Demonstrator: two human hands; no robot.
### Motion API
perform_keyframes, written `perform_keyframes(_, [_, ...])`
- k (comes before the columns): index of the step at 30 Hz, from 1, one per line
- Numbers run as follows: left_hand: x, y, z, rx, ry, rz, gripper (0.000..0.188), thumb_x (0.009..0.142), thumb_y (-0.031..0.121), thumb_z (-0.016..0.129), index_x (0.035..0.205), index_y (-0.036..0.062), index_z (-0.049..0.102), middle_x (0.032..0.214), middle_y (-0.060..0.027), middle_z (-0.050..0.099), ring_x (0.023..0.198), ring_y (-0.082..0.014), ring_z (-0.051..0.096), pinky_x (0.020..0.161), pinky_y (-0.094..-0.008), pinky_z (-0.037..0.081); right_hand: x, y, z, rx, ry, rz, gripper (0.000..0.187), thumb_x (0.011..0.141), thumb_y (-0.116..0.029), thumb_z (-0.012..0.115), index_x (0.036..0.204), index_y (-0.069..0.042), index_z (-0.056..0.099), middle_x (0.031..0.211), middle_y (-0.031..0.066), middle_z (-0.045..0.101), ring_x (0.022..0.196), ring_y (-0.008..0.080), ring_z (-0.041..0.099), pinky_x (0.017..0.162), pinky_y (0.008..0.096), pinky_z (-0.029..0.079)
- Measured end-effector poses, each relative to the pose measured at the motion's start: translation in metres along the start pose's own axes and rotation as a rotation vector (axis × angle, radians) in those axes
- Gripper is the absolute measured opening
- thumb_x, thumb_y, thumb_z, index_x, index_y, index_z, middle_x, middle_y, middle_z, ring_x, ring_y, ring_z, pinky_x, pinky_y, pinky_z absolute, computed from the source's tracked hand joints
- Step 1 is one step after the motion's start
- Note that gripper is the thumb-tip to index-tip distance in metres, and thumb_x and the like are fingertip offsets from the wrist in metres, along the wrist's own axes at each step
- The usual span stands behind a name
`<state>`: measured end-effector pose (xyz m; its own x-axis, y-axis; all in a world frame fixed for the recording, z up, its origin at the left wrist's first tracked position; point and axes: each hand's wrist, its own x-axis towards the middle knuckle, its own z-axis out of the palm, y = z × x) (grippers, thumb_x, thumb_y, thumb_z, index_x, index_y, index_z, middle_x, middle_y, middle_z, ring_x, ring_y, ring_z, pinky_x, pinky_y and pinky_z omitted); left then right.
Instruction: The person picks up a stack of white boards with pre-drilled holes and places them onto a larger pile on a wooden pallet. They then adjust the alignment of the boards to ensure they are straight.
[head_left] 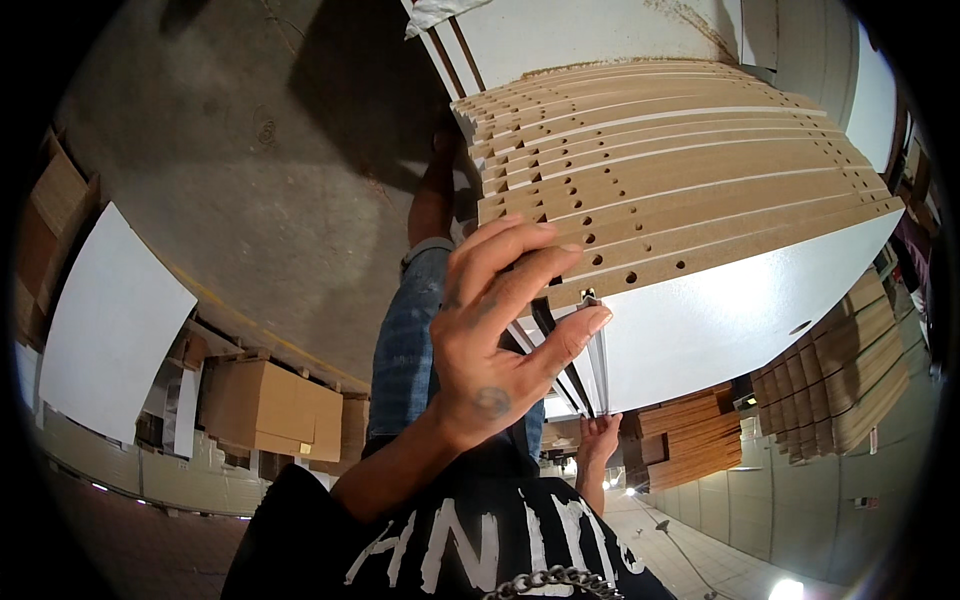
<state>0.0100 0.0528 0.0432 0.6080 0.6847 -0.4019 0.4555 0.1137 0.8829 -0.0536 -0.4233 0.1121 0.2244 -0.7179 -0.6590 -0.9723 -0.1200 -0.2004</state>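
A stack of white boards with tan drilled edges (pixel 690 200) stands before me. My left hand (pixel 490 320) is over its near left corner, fingers bent and apart, their tips by the drilled edges. The left thumb lies against the upper part of a long silvery strip (pixel 602 375), just below that strip's end. A dark strip (pixel 575 375) runs beside it, partly behind the thumb. My right hand (pixel 600 437) is at the far lower end of the strips, its fingers closed around the silvery one. The nearest white board face (pixel 720 320) lies right of the strips.
Several brown stacked boards (pixel 835 370) stand at the right, near a wood-coloured stack (pixel 690 440). A large white panel (pixel 110 320) and a cardboard box (pixel 270 405) are at the left. Concrete floor (pixel 250 150) stretches along the stack's left side.
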Motion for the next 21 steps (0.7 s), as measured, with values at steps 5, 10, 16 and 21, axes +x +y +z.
perform_keyframes(5, [0.0006, 0.0017, -0.0015, 0.003, -0.02, 0.0, 0.042, 0.073, 0.017, 0.082, 0.107, -0.0003, 0.066, 0.119, -0.0106, 0.058, 0.118, -0.0266, 0.052, 0.096, -0.0375, 0.046, 0.0067, 0.0061, -0.0048, 0.01, -0.007, 0.005, 0.044, 0.095, -0.041, 0.052, 0.123, -0.008, 0.048, 0.118, 0.0075, 0.052, 0.103, 0.0223, 0.054, 0.089, 0.0398, 0.048])
perform_keyframes(10, [0.0038, -0.0023, -0.0044, -0.055, -0.044, -0.022, 0.042, 0.071, 0.018, 0.083, 0.106, -0.0005, 0.066, 0.118, -0.0104, 0.056, 0.118, -0.0261, 0.051, 0.097, -0.0381, 0.045, 0.0095, 0.0072, -0.0081, -0.006, -0.015, 0.012, 0.051, 0.095, -0.043, 0.051, 0.133, -0.01, 0.043, 0.126, 0.009, 0.049, 0.111, 0.0259, 0.052, 0.093, 0.0409, 0.045])
perform_keyframes(16, [0.0051, -0.0054, -0.0065, -0.055, -0.07, -0.027, 0.043, 0.07, 0.018, 0.083, 0.105, -0.0009, 0.066, 0.118, -0.0105, 0.056, 0.117, -0.026, 0.051, 0.097, -0.0374, 0.045, 0.0067, 0.0049, -0.0044, -0.024, -0.033, 0.024, 0.056, 0.095, -0.048, 0.048, 0.134, -0.009, 0.042, 0.13, 0.0095, 0.049, 0.114, 0.0262, 0.051, 0.094, 0.0413, 0.044])
perform_keyframes(21, [0.0066, 0.0005, -0.0091, -0.022, -0.084, -0.059, 0.042, 0.071, 0.017, 0.082, 0.105, -0.0001, 0.067, 0.117, -0.0105, 0.057, 0.116, -0.0261, 0.052, 0.096, -0.0368, 0.045, 0.0039, 0.003, -0.0006, -0.048, -0.028, 0.029, 0.061, 0.095, -0.054, 0.046, 0.135, -0.008, 0.043, 0.134, 0.009, 0.047, 0.117, 0.0254, 0.05, 0.093, 0.0397, 0.044])
